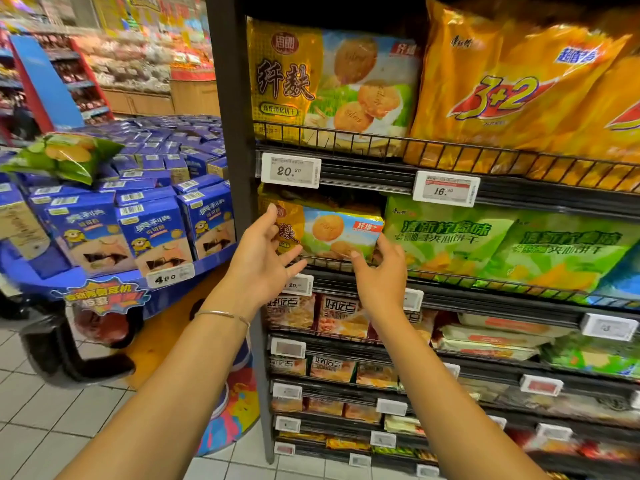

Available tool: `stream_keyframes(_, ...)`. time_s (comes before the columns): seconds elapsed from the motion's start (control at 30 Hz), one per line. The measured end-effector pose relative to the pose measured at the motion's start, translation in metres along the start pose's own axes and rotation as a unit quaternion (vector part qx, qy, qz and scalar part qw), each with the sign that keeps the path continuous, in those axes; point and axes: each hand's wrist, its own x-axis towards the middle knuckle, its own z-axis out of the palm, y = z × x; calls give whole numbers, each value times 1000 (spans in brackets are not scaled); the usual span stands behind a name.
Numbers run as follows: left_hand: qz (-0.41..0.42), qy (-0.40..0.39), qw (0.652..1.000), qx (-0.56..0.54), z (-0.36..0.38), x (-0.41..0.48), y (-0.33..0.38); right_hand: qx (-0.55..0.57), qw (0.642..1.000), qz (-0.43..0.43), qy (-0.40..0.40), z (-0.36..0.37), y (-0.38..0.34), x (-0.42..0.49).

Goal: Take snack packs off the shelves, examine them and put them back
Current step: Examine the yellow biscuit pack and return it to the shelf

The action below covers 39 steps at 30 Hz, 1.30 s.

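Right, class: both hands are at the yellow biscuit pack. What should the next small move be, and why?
Probably close both hands on the yellow biscuit pack and lift it over the wire rail. The left hand is open at its left end, the right hand at its right corner, and the pack sits behind the rail.

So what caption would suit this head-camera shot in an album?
Left hand and right hand flank a yellow biscuit pack on a supermarket shelf, below a price tag.
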Motion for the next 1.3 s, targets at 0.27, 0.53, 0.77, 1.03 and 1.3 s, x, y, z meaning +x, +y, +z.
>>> stream_keyframes(0.27, 9, 8, 999, 43, 16, 1, 2, 29, 999, -12, 3, 1, -7, 4)
stream_keyframes(0.53, 12, 25, 999, 22, 22, 5, 5, 61, 998, -20, 10, 1, -21, 9)
stream_keyframes(0.77, 21, 24, 999, -5, 29, 11, 8, 45, 995, -93, 15, -4, -36, 19)
stream_keyframes(1.03, 52, 83, 985, 145, 29, 14, -13, 83, 988, -132, 18, 5, -28, -13)
stream_keyframes(1.3, 57, 37, 996, 56, 50, 7, -13, 94, 967, -233, 28, 11, -3, -51)
